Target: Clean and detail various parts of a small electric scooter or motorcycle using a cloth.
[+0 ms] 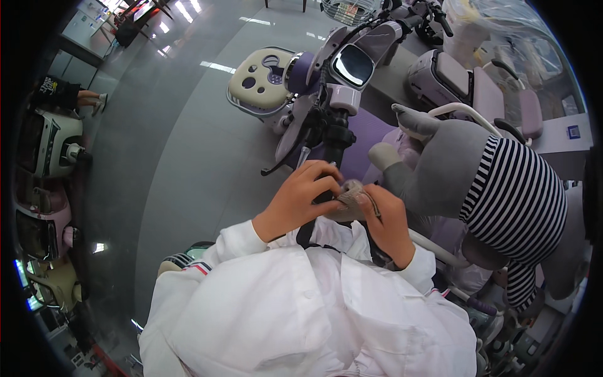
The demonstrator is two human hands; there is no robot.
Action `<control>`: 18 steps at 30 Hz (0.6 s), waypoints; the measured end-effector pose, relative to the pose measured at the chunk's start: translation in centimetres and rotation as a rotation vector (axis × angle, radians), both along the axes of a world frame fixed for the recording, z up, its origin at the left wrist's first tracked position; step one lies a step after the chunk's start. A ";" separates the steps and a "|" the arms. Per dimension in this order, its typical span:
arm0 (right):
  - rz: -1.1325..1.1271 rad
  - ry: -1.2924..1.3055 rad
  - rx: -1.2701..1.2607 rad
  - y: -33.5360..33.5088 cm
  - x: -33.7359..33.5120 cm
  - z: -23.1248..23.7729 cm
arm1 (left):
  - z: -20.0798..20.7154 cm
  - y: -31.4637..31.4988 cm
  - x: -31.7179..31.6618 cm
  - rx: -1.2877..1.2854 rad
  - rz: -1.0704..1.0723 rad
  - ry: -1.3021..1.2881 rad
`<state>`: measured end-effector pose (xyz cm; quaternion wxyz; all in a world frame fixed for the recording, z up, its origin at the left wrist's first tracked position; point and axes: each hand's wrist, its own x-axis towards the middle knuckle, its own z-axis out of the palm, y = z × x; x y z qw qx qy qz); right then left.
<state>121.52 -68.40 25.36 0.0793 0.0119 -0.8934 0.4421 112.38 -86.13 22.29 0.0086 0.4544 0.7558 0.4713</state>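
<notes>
Both hands meet in front of my chest over a small grey-brown, cloth-like thing (352, 195), whose kind I cannot make out. My left hand (304, 196) pinches its left side with curled fingers. On the other side my right hand (388, 221) is closed on it, thumb and fingers pressed together. Just beyond my hands is the black handlebar grip (340, 137) of a purple electric scooter, with a brake lever (274, 171) pointing left. A large grey plush toy (443, 166) in a black-and-white striped shirt lies at the right, close to my right hand.
A cream basket lid (260, 78) and a dark display (353, 66) belong to the purple scooter. More scooters stand along the left, among them a white one (63, 147) and a pink one (47, 217). A lilac seat (487, 94) is at the upper right. A person's legs (91, 98) show far left.
</notes>
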 end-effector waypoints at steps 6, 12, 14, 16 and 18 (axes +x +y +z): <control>0.216 -0.168 0.027 3.7 -1.3 0.5 | 2.9 -1.2 -1.9 -0.044 -0.063 -0.668; 0.393 0.034 -0.165 4.7 -3.1 -3.0 | 3.3 -2.1 -5.5 0.454 0.118 -0.740; 0.405 0.127 -0.186 3.2 -3.9 -2.9 | 4.2 -0.5 -4.8 0.456 -0.023 -0.673; 0.296 -0.184 -0.522 1.7 -4.2 -2.8 | 5.4 0.4 -4.4 0.496 -0.163 -0.709; 0.303 -0.181 -0.609 2.1 -3.9 -3.6 | 6.1 0.6 -4.4 0.518 -0.204 -0.674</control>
